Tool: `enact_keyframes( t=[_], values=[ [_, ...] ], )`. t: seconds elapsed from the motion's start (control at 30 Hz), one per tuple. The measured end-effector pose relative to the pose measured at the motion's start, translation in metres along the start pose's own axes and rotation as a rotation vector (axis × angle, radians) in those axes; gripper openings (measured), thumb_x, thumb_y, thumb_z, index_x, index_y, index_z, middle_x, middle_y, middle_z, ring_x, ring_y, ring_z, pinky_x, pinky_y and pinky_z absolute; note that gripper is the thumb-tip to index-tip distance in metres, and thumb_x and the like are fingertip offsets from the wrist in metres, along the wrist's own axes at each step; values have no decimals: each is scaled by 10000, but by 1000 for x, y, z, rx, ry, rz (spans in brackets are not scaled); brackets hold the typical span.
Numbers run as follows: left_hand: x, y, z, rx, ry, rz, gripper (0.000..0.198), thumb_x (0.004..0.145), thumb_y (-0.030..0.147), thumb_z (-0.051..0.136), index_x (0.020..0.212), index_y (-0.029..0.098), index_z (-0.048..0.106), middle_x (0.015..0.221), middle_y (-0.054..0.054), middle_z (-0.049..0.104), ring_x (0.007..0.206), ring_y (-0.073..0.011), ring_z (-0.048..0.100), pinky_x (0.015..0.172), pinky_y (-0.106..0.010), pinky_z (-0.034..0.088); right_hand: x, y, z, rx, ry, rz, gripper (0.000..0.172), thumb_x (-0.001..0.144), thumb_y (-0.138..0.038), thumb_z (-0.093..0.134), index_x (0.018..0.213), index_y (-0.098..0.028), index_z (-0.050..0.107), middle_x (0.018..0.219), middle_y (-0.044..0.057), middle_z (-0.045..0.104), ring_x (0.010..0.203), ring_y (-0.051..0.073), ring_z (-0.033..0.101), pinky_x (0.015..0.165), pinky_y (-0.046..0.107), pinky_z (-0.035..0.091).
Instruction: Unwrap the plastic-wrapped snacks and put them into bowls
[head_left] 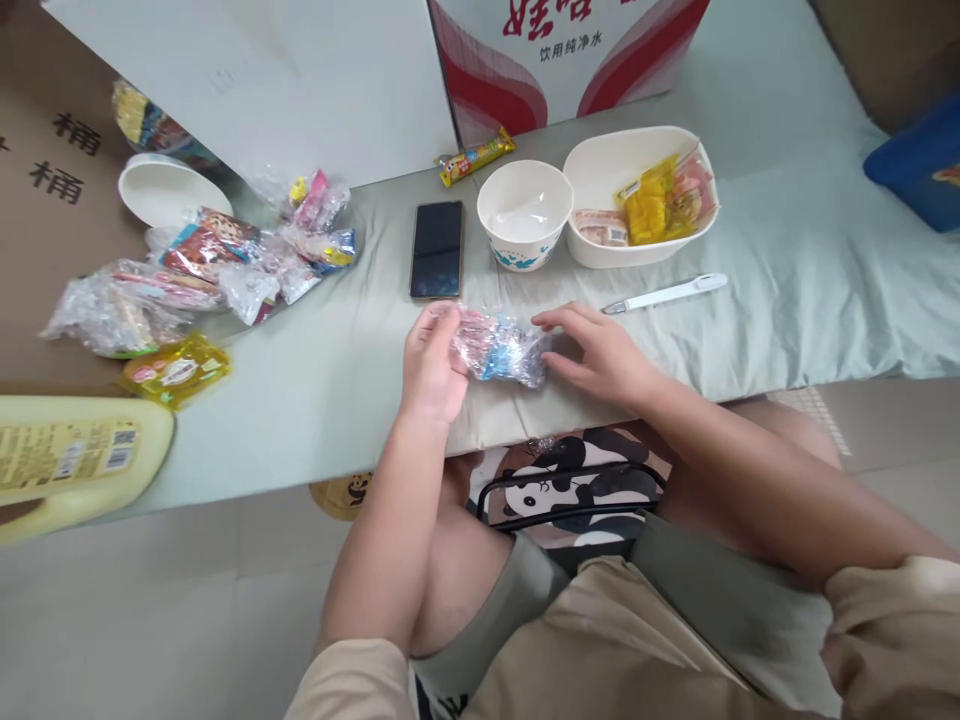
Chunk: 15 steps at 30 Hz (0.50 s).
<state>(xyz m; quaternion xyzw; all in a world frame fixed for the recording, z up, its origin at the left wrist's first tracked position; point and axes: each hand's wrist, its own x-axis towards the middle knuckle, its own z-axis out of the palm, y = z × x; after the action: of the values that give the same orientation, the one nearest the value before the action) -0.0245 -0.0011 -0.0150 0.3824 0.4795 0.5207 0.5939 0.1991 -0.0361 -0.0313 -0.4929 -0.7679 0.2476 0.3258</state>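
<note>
Head view: my left hand (435, 365) grips the left end of a clear plastic packet (499, 350) with pink and blue parts, thumb on top. My right hand (600, 350) is positioned at the packet's other end, fingers parted; whether they make contact cannot be told. The packet is located between both hands, on the near side of the phone (437, 250) and the paper bowl (499, 238). The bowl stands upright and contains something clear or whitish, unidentified. Adjacent on its right, the oblong tub (630, 254) contains a yellow packet (649, 205), a pink packet (690, 187) and a barcoded packet (600, 228).
</note>
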Motion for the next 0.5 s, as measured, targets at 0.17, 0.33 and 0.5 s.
enact_keyframes(
  t=[0.17, 0.33, 0.5],
  values=[
    [8, 5, -13, -54, 177, -67, 211, 774, 234, 732, 915, 236, 574, 809, 6, 680, 693, -133, 662, 615, -242, 538, 1, 7, 5, 15, 101, -14, 196, 915, -236, 593, 1069, -235, 715, 1036, 91, 692, 968, 248, 673, 880, 404, 553],
    [8, 5, -10, -59, 104, -111, 213, 774, 191, 688, 943, 241, 567, 792, 8, 671, 664, -129, 651, 584, -234, 527, 9, 0, 13, 44, 7, -156, 164, 946, -273, 579, 1048, -234, 702, 1153, 100, 713, 1079, 263, 673, 955, 433, 538],
    [15, 3, -20, -26, 221, -34, 200, 754, 162, 677, 895, 235, 554, 763, 20, 638, 645, -107, 624, 571, -208, 502, 7, 5, 6, 21, 99, -14, 108, 909, -208, 562, 960, -231, 654, 1018, 79, 719, 999, 258, 679, 902, 420, 541]
  ],
)
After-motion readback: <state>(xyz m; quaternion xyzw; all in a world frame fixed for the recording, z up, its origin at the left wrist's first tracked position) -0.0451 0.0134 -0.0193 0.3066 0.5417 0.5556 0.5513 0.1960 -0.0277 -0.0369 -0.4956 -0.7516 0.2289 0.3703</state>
